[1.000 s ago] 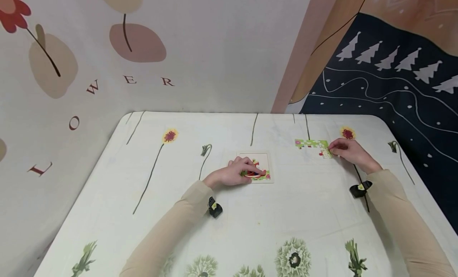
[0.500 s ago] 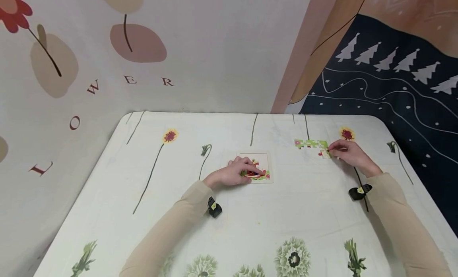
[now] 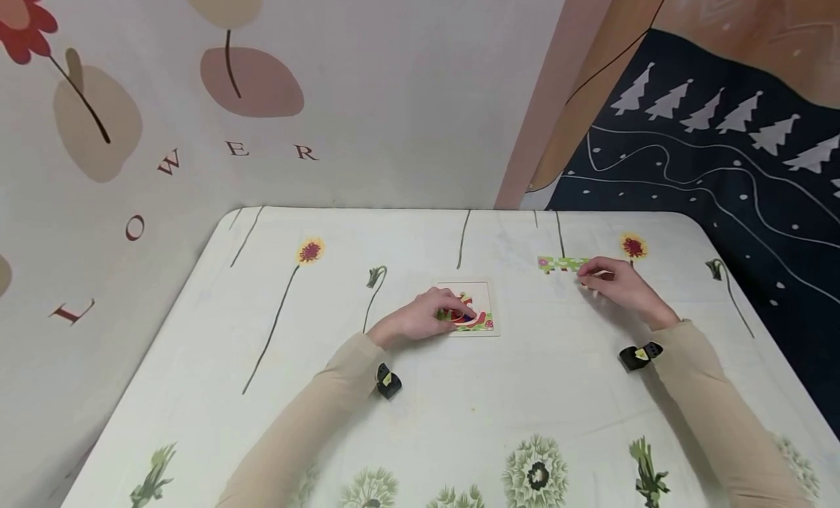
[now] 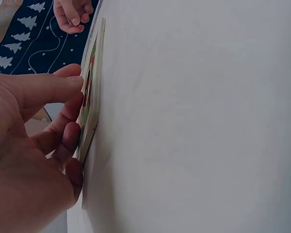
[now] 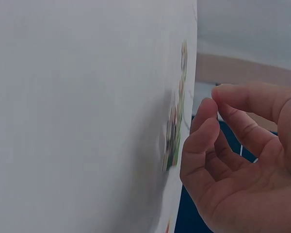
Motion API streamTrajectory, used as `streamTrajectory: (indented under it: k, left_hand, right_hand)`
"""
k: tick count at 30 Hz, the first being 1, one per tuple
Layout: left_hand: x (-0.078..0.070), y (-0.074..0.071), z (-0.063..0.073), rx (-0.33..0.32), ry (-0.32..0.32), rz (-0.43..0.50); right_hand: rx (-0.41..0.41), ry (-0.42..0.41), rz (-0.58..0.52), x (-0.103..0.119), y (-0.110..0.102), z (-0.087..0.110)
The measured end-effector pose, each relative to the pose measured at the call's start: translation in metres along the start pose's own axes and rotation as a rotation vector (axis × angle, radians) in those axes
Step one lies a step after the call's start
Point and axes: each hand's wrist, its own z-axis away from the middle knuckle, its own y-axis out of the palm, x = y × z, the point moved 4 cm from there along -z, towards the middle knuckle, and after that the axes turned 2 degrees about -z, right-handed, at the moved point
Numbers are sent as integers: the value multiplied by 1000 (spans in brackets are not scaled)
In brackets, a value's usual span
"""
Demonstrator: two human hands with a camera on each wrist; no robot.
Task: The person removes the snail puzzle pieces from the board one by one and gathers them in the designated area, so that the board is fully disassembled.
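Note:
In the head view a square pale puzzle board [image 3: 484,293] lies on the table, its lower part filled with a red and green picture. My left hand [image 3: 420,317] rests on the board's left side, covering part of that picture. The left wrist view shows those fingers [image 4: 63,90] against the board's [image 4: 94,92] face. To the right lies a row of green puzzle pieces [image 3: 558,263]. Just over its right end is my right hand [image 3: 613,282], fingers bent and thumb near the fingertips, with nothing visible between them. The right wrist view shows the puzzle pieces [image 5: 173,138] beside that hand.
A white flower-printed cloth [image 3: 525,391] covers the table. A pale printed wall [image 3: 407,114] rises behind the table's far edge, and a dark fabric with white trees [image 3: 695,151] hangs at the right.
My right hand has moved left from the right end of the green pieces to above them. My left hand's extended finger has drawn back a little to the left on the board.

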Motion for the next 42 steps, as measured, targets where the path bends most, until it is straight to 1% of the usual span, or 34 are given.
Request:
streamTrajectory:
  k: [3,8,12,16,21,24,28,35,42]
  left_hand:
    - [0,-1,1,-5,-5,-4]
    - [0,-4,3,-20,-1,7]
    - [4,-7,5,-33,-6,0]
    - [7,-9,7,-39,-11,-5]
    - [10,-10,9,-29,-37,0]
    - [11,-11,9,-19,-47,-18]
    - [13,-10,9,-11,-46,-21]
    - [18,-9,8,-1,-42,-6]
    - [22,-9,8,8,-44,31]
  right_hand:
    - [13,-12,-17,5,6,-1]
    - [36,-61,-26,14,16,-6]
    - [61,-99,-51,23,25,-9]
    - [79,-117,-80,31,32,-12]
    - [79,-114,-89,39,42,-16]
    - [92,-119,-85,43,48,-18]
    - [108,-133,-81,49,56,-18]
    - [132,-181,-80,58,68,-19]
    - [165,-188,-81,65,80,-24]
